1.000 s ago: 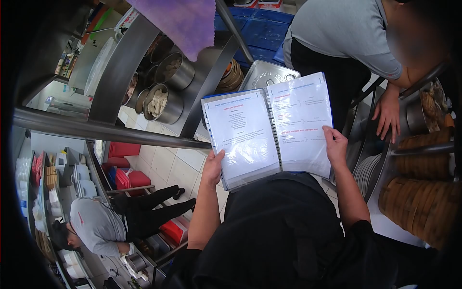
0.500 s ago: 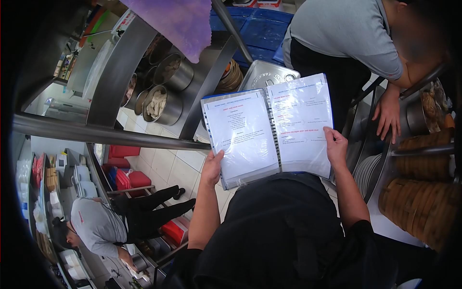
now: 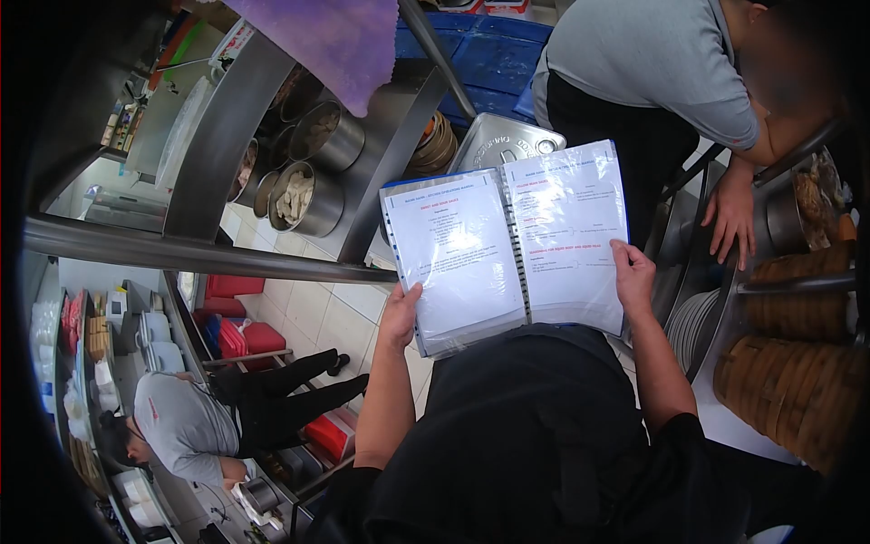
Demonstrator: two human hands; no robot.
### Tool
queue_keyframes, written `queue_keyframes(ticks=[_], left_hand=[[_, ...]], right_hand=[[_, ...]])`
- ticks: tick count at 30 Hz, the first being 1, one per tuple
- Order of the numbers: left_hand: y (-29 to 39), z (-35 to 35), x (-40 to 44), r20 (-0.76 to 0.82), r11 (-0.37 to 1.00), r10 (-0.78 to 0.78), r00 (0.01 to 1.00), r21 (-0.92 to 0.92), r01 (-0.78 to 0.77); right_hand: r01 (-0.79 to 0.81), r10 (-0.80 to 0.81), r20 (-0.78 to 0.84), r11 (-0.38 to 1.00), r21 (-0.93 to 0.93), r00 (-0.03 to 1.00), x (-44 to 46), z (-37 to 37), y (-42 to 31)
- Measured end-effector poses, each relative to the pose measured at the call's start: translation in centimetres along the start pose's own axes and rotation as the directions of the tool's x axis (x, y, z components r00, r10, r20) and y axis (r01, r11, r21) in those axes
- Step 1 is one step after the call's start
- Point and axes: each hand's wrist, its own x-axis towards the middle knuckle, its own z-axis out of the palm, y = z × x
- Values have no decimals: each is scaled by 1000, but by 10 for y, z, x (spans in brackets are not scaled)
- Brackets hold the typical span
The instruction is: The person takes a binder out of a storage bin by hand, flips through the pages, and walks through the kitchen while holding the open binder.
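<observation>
An open ring binder with printed pages in clear plastic sleeves lies in front of my body. My left hand grips its left page edge, thumb on top of the sleeve and fingers underneath. On the opposite side, my right hand pinches the outer edge of the right page between thumb and bent fingers. Red and blue headings show on both pages, with small text too fine to read fully. Light glares off the plastic. Behind the binder's top edge sits a square metal lid.
Metal pots with pale food stand on a steel shelf at upper left. Bamboo steamers and stacked plates are at right. A co-worker in grey leans at upper right; another person works at lower left.
My hands and the binder stay almost still; the right page shifts very slightly. At lower left, the other person's hand and a metal container have moved a little.
</observation>
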Motion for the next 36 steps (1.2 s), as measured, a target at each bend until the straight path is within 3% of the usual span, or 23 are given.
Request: queue_keyframes(ticks=[36], left_hand=[[-6,-4,-8,-19,1000,-24,1000,-11,24]], right_hand=[[21,-21,-8,1000,7,1000,-8,0,2]])
